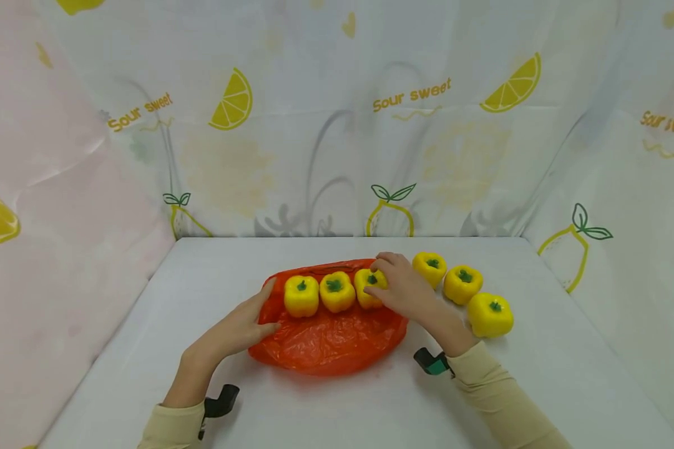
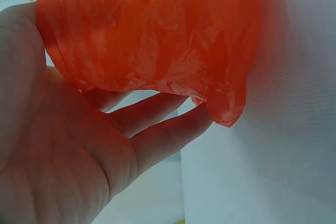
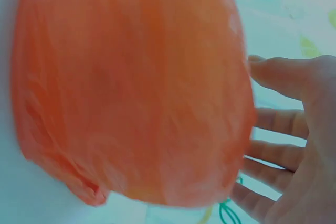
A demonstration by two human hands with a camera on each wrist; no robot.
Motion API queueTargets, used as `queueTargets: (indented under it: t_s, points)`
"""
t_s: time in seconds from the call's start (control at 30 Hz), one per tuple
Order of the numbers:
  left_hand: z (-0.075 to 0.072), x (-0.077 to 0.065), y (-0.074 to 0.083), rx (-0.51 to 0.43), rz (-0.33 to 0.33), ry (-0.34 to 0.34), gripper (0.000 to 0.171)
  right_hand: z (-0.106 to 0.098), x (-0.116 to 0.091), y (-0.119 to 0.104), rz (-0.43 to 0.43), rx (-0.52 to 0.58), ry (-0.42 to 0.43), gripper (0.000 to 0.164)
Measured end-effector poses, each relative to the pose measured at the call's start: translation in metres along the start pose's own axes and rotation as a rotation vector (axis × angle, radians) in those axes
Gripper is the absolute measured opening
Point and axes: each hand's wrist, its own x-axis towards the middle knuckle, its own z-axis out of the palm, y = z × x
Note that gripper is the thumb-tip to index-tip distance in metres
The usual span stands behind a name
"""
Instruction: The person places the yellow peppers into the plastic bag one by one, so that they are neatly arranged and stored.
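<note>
Fingers of the right hand are curved round a yellow pepper, the thumb and fingertips being parted by part of its width. Fingers of the left hand are spread nearly straight, and the left end of a red plastic bag is touched by them. The held pepper is set at the right of a row, with two more peppers beside it; whether they are placed on the bag or in its mouth cannot be told. Beyond the right hand, three other peppers are lined up on the white bench, which is backed by a lemon-printed cloth.
</note>
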Motion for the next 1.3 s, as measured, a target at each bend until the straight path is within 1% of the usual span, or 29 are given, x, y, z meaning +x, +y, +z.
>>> queueTargets:
  t_s: [0.1,0.23,0.33,0.4,0.6,0.7,0.83,0.93,1.1,1.17,1.3]
  points:
    - [0.0,0.0,0.0,-0.002,-0.005,-0.002,0.088,-0.009,0.001,0.008,0.01,0.042,0.017,0.043]
    - [0.0,0.0,-0.002,-0.002,-0.013,-0.004,0.089,-0.02,0.004,0.022,0.029,0.083,0.06,0.034]
    - [0.0,-0.001,-0.003,-0.003,-0.012,-0.003,0.089,-0.027,0.007,0.035,0.065,0.091,0.065,0.034]
    - [0.001,-0.001,-0.004,-0.01,-0.012,-0.002,0.089,-0.031,0.008,0.043,0.107,0.081,0.036,0.04]
    - [0.001,-0.001,-0.005,-0.019,-0.004,-0.007,0.088,-0.037,0.008,0.07,0.229,0.018,-0.097,0.058]
    - [0.001,0.0,-0.005,-0.017,-0.001,-0.008,0.088,-0.037,0.007,0.081,0.266,0.006,-0.146,0.056]
    - [0.001,0.001,-0.005,-0.01,0.003,-0.005,0.088,-0.037,0.007,0.091,0.257,0.011,-0.209,0.046]
    - [0.0,0.001,-0.005,-0.01,0.006,-0.007,0.088,-0.037,0.007,0.095,0.225,0.01,-0.223,0.041]
    - [0.0,0.001,-0.005,-0.007,0.003,-0.011,0.088,-0.035,0.007,0.097,0.172,-0.003,-0.19,0.037]
    - [0.0,0.0,-0.005,-0.01,-0.009,-0.012,0.089,-0.032,0.008,0.098,0.153,0.004,-0.176,0.036]
    - [0.0,0.0,-0.003,-0.022,-0.031,-0.02,0.089,-0.027,0.009,0.101,0.15,0.018,-0.163,0.033]
